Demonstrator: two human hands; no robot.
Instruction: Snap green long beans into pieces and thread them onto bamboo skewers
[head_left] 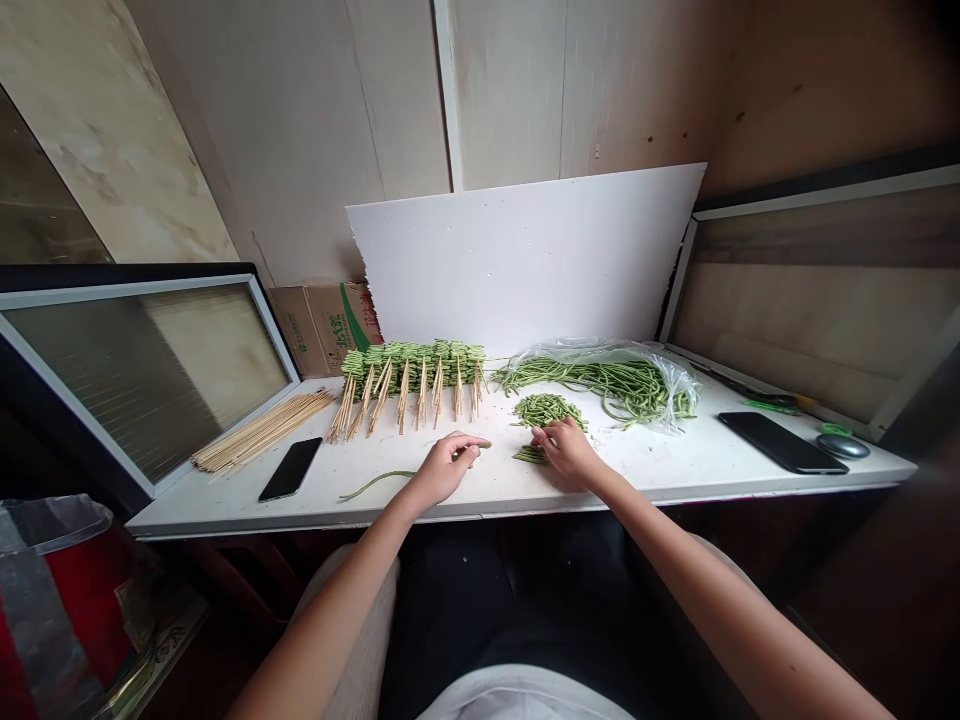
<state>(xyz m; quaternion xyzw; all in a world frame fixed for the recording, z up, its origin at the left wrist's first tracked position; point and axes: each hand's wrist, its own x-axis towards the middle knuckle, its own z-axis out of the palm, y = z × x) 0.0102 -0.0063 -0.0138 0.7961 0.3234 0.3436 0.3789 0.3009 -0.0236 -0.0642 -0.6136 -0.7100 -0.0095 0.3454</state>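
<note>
My left hand [444, 470] is closed around a long green bean [379, 480]. One end of the bean pokes out past the fingertips, while its tail trails left along the white table. My right hand [568, 452] has its fingers pinched together, pointing down at a small row of cut bean pieces [529, 454]; whatever lies between them is hidden. Just behind that hand is a heap of cut bean pieces [547, 409]. Whole long beans [622, 382] lie partly inside a clear plastic bag [679, 385] at the back right.
Skewered bean pieces [412, 355] are stacked at the back left, their sticks toward me. Loose bamboo skewers [262, 430] and a phone [291, 469] lie left. Another dark phone [780, 442] and a mouse [843, 445] are right. A white board [525, 260] stands behind.
</note>
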